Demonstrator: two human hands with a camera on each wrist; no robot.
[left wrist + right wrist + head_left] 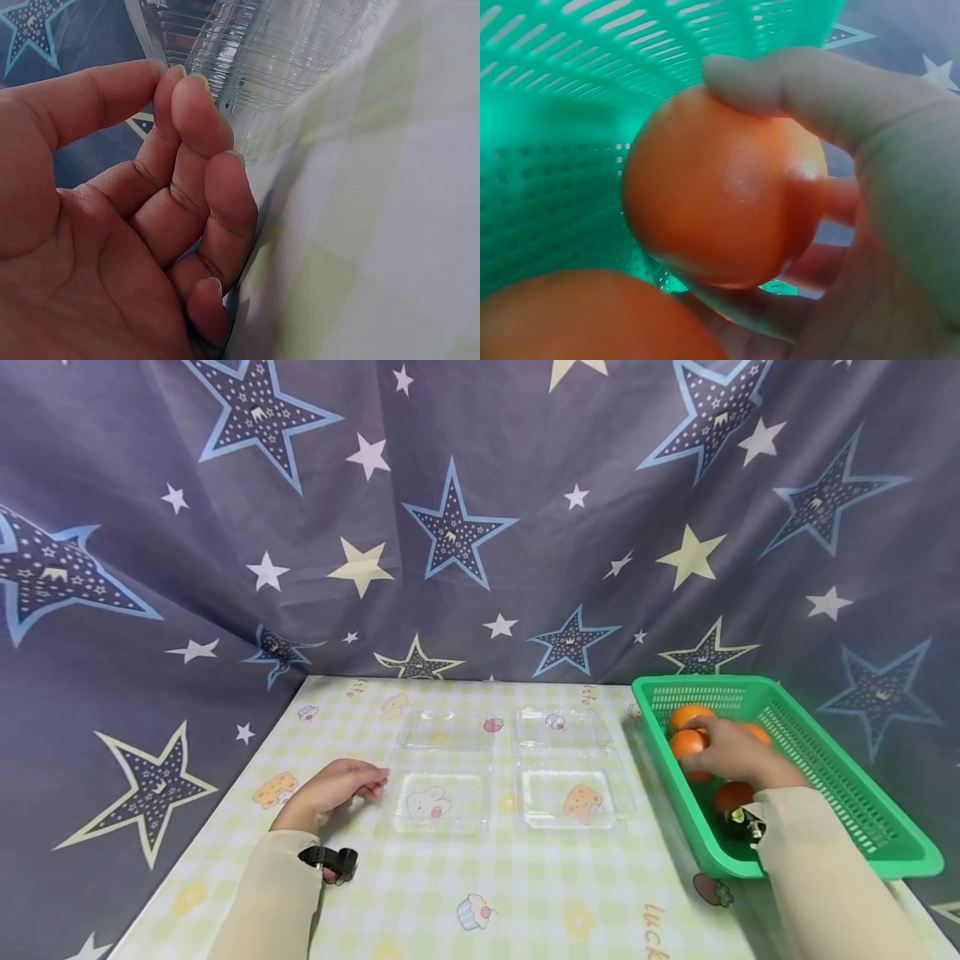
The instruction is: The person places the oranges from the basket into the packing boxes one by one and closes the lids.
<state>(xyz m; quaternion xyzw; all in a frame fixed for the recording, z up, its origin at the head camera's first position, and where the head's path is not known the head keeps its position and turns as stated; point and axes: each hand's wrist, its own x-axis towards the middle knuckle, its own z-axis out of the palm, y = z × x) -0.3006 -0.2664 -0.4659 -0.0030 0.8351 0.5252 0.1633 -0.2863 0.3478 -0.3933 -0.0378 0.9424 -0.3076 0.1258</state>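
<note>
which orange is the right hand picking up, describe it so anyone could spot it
Find the green basket at the right edge of the table. Several oranges lie inside, and the right hand reaches in among them. The orange you want is on the hand's left, the only one gripped by thumb and fingers.

A makeshift home recording corner: star-print curtain (480, 527) draped behind a table (525, 893) with cartoon-print cloth.

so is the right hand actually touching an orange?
Touching. The right wrist view shows the right hand with thumb and fingers wrapped around the orange, inside the green basket.
</note>
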